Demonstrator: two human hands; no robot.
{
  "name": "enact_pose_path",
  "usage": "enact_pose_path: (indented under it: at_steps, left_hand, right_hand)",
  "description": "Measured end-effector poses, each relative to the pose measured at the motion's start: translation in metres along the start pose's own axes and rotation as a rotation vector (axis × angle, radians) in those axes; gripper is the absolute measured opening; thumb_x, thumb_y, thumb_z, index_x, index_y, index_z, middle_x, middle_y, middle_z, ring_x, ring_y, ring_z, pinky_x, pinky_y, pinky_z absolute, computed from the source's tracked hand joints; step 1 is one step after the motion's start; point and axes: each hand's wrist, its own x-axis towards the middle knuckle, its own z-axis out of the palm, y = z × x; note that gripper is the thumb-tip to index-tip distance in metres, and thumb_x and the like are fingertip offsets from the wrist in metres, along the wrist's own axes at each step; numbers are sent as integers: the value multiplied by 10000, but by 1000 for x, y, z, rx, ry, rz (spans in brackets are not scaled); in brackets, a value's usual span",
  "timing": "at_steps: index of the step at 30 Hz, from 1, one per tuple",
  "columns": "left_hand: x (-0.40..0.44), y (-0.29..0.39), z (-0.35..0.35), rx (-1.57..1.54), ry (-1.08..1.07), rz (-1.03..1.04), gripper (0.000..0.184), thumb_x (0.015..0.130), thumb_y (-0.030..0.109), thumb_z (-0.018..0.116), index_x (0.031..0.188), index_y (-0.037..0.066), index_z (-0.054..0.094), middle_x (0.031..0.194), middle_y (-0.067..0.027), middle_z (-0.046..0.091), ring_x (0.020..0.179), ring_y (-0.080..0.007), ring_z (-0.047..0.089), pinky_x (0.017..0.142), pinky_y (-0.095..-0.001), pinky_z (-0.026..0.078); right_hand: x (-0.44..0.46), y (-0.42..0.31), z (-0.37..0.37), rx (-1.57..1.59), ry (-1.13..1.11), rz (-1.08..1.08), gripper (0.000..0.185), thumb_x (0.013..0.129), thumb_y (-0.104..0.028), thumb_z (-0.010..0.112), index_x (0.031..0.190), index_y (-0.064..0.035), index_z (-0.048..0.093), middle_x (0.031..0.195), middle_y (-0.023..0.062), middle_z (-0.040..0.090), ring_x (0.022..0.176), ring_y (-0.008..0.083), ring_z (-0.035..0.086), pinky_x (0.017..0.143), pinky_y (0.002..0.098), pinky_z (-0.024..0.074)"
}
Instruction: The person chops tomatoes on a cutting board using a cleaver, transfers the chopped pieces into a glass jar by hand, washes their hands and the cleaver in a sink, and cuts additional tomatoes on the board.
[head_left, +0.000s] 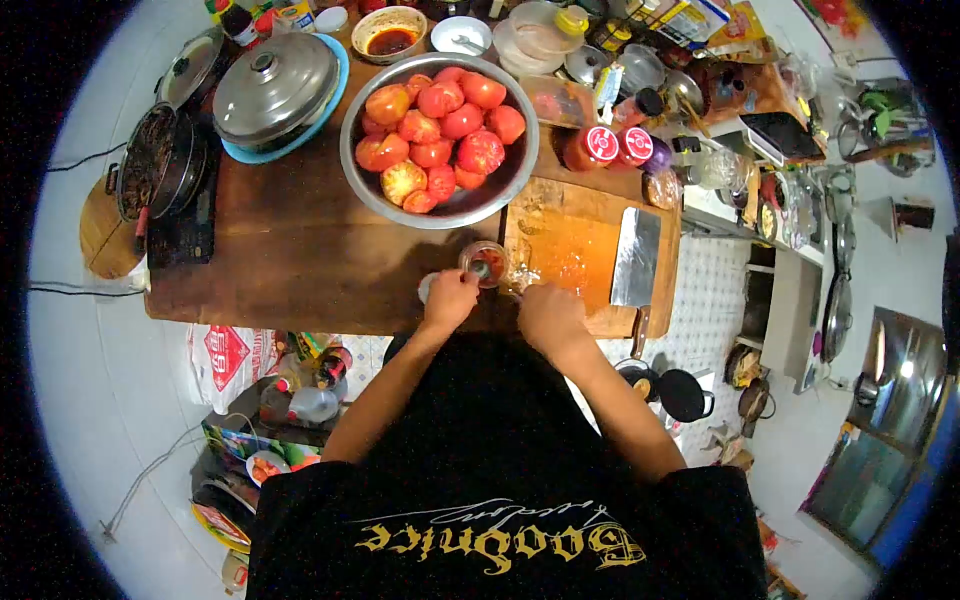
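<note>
A small clear jar (484, 264) with red contents stands near the table's front edge, left of the cutting board. My left hand (452, 299) is closed at its near side, fingers at the rim; whether it grips the jar or something in it is unclear. Partly behind that hand lies a small white round lid (427, 288). My right hand (550, 315) is closed at the board's near left corner, and what it holds is too small to name. Wet bits lie on the wooden cutting board (570, 225) beyond it. A cleaver (634, 258) rests on the board's right side.
Beyond the jar is a large metal bowl (357, 185) of peeled tomatoes (431, 128). A lidded pan (275, 90) stands back left, a black wok (160, 160) far left. Red-lidded jars (600, 146) and bottles crowd the back right. The brown table (290, 250) ends near my body.
</note>
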Motion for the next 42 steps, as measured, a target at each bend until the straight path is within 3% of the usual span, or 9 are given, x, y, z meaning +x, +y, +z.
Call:
enact_pose_path:
  at_steps: [2,8,10,16,23,26,32,38,42]
  left_hand:
    - [-11,26,-12,-273,-184,-281,339,852,258,528,684,-14,641,624,-171,631,616,-311,645,608,-423,489]
    - [-5,13,-11,-213,-140,-191,358,859,292,534,705,-7,658,628,-164,641,605,-310,649,622,-422,508]
    - [-3,16,-14,235,121,167,356,856,292,536,705,-4,665,694,-206,652,643,-368,646,651,-456,513]
    - [-2,36,-25,338,-16,60,324,856,249,552,763,-39,666,758,-283,624,708,-433,633,669,-518,514]
    - [-15,38,-19,-299,-203,-347,408,869,302,518,727,-54,658,737,-271,633,689,-426,639,641,-509,517]
    - [-2,8,-6,225,-15,36,412,874,320,508,729,-42,641,765,-265,638,709,-431,637,653,-516,516]
    - [-2,21,-11,300,47,49,349,857,292,525,782,-23,655,765,-266,634,713,-442,631,675,-506,520]
    - [-15,27,7,-717,-276,-685,448,931,326,487,702,-44,594,586,-95,569,464,-202,553,437,-358,504]
    - [-9,17,-9,-566,-405,-549,436,951,336,455,708,-9,564,601,-75,559,450,-177,520,430,-348,496]
  right_hand:
    - [16,-6,13,47,72,84,171,818,-150,560,879,-55,688,886,171,687,812,319,691,669,410,563]
    - [46,-21,0,161,31,132,218,831,-147,541,944,-42,695,924,175,688,871,335,681,725,416,558]
    - [28,-16,-17,-7,6,26,214,830,-147,542,926,-32,696,913,176,688,860,330,683,720,412,559]
    - [-1,0,-32,69,-124,131,191,849,-146,536,897,-62,701,916,156,692,857,302,690,697,424,563]
    - [48,-14,12,380,-175,221,251,816,-116,527,976,7,677,1046,254,643,961,394,641,813,441,527]
    - [49,-10,7,233,-111,170,248,817,-114,523,970,2,680,1014,258,648,962,383,644,811,436,529]
    - [5,-3,-27,80,-142,146,241,856,-154,507,976,-30,676,937,200,671,886,365,670,728,463,551]
    - [18,-12,1,208,-22,169,230,831,-149,532,928,-13,691,951,219,670,912,360,665,757,426,547]
    - [40,-17,17,193,-52,96,214,829,-138,541,922,-24,696,932,207,678,892,339,675,734,416,553]
